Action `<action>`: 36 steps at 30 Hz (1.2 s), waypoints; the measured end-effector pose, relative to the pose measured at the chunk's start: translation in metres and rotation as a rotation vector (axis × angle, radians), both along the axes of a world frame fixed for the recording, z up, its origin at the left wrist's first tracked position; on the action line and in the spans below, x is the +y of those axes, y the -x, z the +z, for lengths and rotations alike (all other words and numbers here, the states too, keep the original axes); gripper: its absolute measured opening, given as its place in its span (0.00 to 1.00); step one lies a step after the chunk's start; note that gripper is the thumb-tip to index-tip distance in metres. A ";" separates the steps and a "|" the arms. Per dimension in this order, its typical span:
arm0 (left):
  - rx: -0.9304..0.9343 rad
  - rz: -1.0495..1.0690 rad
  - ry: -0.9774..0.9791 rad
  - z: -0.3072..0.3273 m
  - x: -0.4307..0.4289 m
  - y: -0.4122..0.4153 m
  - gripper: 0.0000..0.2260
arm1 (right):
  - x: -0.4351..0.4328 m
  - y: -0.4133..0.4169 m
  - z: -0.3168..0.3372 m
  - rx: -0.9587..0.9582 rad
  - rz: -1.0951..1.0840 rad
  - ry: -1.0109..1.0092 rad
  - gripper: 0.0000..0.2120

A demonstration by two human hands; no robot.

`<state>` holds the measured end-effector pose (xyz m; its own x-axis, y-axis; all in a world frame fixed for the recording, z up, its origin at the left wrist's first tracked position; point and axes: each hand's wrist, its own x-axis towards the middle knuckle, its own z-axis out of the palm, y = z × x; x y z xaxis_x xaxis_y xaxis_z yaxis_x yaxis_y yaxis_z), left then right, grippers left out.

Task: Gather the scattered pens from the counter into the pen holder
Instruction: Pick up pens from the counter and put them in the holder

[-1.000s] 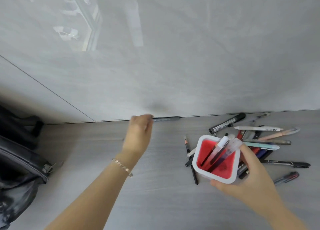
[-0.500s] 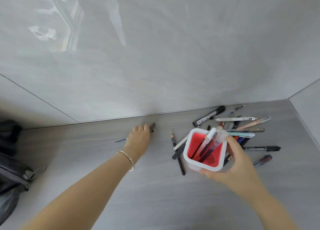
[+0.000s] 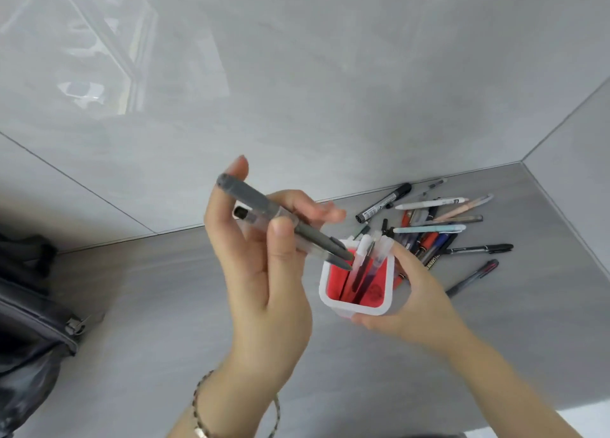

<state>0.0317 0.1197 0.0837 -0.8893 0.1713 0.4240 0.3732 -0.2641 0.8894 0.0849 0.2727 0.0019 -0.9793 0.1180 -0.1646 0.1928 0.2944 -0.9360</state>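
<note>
Left hand [image 3: 264,272] pinches two pens, grey pen [image 3: 284,219] and clear pen [image 3: 297,243], tips over the rim of the pen holder [image 3: 356,305]. Right hand [image 3: 419,299] grips the holder, lifted above the counter [image 3: 165,305]. Loose pens [image 3: 429,229] lie heaped near the counter's back right corner.

Two bare forearms, one bracelet

The left hand [image 3: 264,282] and the right hand [image 3: 417,300] are both bare, with no sleeves, rings or gloves showing on either arm. A thin beaded bracelet [image 3: 199,401] circles the left wrist, its small links alternating light and dark, with a loose strand hanging beside it.
</note>
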 end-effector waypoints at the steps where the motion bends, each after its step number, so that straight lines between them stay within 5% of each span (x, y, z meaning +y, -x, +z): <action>1: 0.004 -0.011 0.025 -0.008 0.008 -0.009 0.19 | -0.002 -0.003 0.001 0.000 0.009 0.016 0.38; 5: -0.083 -0.122 0.221 -0.050 0.023 -0.036 0.21 | -0.004 -0.019 0.008 0.032 0.024 0.097 0.37; 9: 0.038 -0.115 0.649 -0.072 0.014 -0.049 0.27 | 0.003 -0.040 0.009 0.046 -0.018 0.083 0.37; 14: 0.361 0.016 0.810 -0.092 0.019 -0.056 0.18 | 0.010 -0.061 0.001 0.022 -0.108 0.030 0.43; 20: -0.015 -0.029 0.746 -0.099 0.036 -0.014 0.19 | 0.036 -0.071 -0.005 0.002 -0.238 0.022 0.38; 25: -0.165 -0.144 1.555 -0.148 0.052 0.048 0.25 | 0.058 -0.072 -0.004 -0.010 -0.338 -0.035 0.37; 30: -0.026 -0.156 1.839 -0.178 0.069 0.063 0.16 | 0.063 -0.064 0.002 -0.021 -0.343 -0.028 0.39; 33: -0.006 -0.174 1.823 -0.175 0.071 0.060 0.14 | 0.068 -0.059 -0.004 -0.038 -0.308 -0.039 0.42; 36: -0.193 -0.162 1.505 -0.140 0.056 0.044 0.12 | 0.070 -0.055 -0.010 -0.046 -0.276 -0.041 0.40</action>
<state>-0.0123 0.1759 -0.0568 -0.8387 0.4220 -0.3442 0.2807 0.8767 0.3907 0.1400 0.3431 -0.0077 -0.9006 0.3871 -0.1976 0.3130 0.2623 -0.9128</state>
